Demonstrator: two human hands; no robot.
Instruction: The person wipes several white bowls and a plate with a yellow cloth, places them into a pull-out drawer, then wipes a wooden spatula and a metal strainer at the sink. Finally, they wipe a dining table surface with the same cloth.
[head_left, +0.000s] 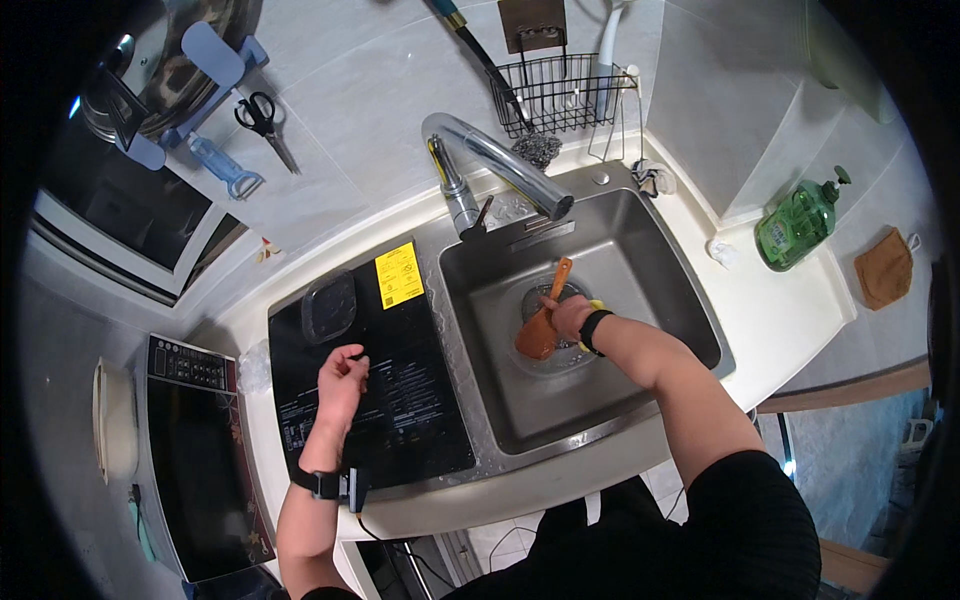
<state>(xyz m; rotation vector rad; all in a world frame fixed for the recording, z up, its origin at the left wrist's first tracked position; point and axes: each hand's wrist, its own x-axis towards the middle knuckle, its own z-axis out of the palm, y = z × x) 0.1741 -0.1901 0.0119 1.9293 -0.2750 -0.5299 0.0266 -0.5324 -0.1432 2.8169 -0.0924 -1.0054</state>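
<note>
My right hand (571, 315) reaches down into the stainless steel sink (510, 409), closed around a brown wooden spatula (535, 337) near where its blade meets the handle. The spatula lies over the drain area, its handle pointing towards the faucet (510, 161). Something yellow (598, 305) shows partly behind my right hand; what it is cannot be told. My left hand (345, 373) hovers over the black panel (405, 420) left of the sink, fingers loosely curled and apart, holding nothing. A clear plastic lid or container (330, 306) lies on that panel, near a yellow printed sheet (400, 275).
A microwave (206, 457) stands at the left. Scissors (262, 124) and a blue peeler (225, 166) hang on the wall. Behind the sink are a wire basket (562, 94) and a steel scourer (537, 150). A green pump bottle (796, 225) stands on the right counter.
</note>
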